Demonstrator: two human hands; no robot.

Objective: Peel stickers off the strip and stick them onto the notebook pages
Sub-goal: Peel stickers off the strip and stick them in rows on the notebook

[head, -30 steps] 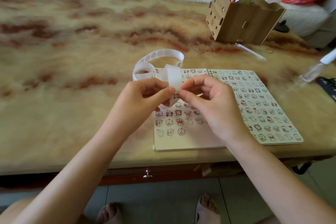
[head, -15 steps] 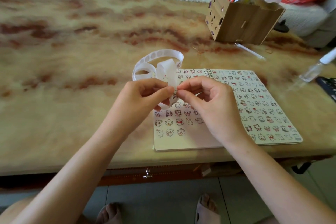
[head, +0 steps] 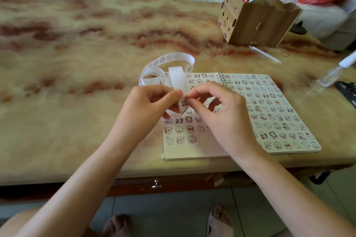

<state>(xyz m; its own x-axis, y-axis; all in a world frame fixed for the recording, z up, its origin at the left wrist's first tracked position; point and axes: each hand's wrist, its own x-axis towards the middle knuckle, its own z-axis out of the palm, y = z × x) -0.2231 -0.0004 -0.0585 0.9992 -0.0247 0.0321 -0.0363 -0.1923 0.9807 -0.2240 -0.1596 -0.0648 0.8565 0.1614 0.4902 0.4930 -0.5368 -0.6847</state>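
An open spiral notebook [head: 269, 113] lies flat on the table, both pages covered with rows of small cartoon stickers. A long white sticker strip [head: 173, 59] curls in loops just behind the notebook's left page, with round empty spots along its far loop. My left hand [head: 148, 109] pinches the near part of the strip, holding it above the left page. My right hand [head: 221, 113] meets it from the right, thumb and forefinger pinching at a small sticker [head: 183, 101] on the strip.
A brown cardboard pen holder [head: 256, 23] full of pens stands at the back right. A white pen [head: 265, 55] lies in front of it. A clear spray bottle [head: 335, 73] and a dark object [head: 348, 90] sit at the right edge. The table's front edge is just below the notebook.
The strip's raised loop has shifted slightly between my fingers. Both hands stay together at the same spot over the left page.
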